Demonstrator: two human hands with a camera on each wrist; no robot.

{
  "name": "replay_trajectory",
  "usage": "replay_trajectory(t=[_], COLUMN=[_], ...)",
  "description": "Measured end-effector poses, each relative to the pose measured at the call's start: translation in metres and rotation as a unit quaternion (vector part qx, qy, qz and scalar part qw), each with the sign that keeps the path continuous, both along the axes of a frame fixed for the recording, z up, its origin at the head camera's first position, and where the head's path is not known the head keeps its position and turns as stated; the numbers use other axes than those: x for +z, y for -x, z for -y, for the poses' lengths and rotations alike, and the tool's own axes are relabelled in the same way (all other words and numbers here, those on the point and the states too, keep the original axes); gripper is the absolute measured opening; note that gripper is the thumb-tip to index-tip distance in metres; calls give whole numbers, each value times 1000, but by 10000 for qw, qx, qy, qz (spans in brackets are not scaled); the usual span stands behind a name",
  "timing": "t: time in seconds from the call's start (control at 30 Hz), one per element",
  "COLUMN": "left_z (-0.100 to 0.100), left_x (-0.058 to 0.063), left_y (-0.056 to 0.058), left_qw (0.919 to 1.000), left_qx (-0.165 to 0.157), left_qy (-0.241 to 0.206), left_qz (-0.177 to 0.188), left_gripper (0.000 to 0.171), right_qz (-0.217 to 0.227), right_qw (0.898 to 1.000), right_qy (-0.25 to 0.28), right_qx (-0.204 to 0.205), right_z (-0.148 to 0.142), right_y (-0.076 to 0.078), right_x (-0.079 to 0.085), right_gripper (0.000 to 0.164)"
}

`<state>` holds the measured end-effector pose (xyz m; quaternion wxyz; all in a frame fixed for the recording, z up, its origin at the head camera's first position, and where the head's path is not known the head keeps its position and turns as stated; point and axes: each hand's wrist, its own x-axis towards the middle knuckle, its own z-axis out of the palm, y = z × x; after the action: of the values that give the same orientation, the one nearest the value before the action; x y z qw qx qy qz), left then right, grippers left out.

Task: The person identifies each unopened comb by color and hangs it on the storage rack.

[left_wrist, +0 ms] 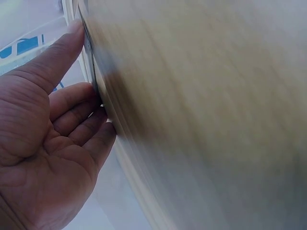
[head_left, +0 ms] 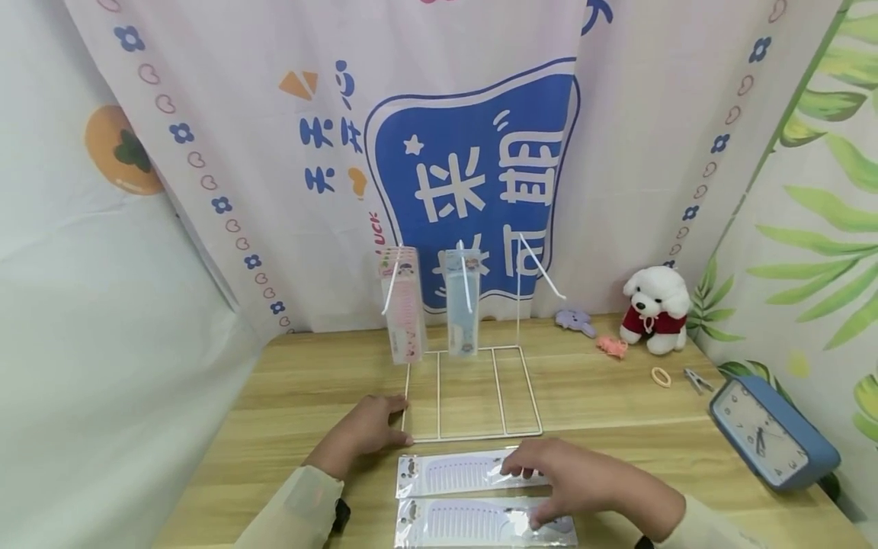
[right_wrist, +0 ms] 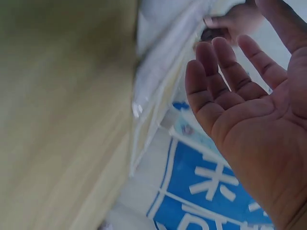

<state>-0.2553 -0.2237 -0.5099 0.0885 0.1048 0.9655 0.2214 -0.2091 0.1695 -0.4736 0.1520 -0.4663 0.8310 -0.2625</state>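
Note:
My left hand rests at the left front corner of a white wire display rack. Its thumb and fingertips touch the rack's edge and the tabletop, with the fingers loosely bent. Over the right ends of two packaged purple combs hovers my right hand, fingers spread and slightly bent, partly hiding both packs. The upper comb pack lies just in front of the rack, and the lower comb pack lies nearer me. Pink comb packs and a blue comb pack hang from the rack's hooks.
A third hook on the rack's right bears nothing. To the right lie a purple hair clip, a coral item, a yellow ring and a grey clip. A plush dog and blue clock stand there.

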Motion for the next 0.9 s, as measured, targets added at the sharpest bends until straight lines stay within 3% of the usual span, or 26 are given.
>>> replay_trajectory(t=[0.17, 0.63, 0.9], left_z=[1, 0, 0], left_x=[0, 1, 1], left_y=[0, 0, 0], left_qw=[10000, 10000, 10000], left_qx=[-56, -35, -70], left_qy=[-23, 13, -33], left_qz=[-25, -31, -59], left_gripper=[76, 76, 76], right_qz=[-10, -1118, -1137], right_qw=[9996, 9905, 9892], right_qy=[-134, -544, -675], right_qx=[267, 580, 632], right_z=[3, 7, 8], right_y=[-7, -14, -13], right_x=[-11, -24, -25], right_gripper=[68, 65, 66])
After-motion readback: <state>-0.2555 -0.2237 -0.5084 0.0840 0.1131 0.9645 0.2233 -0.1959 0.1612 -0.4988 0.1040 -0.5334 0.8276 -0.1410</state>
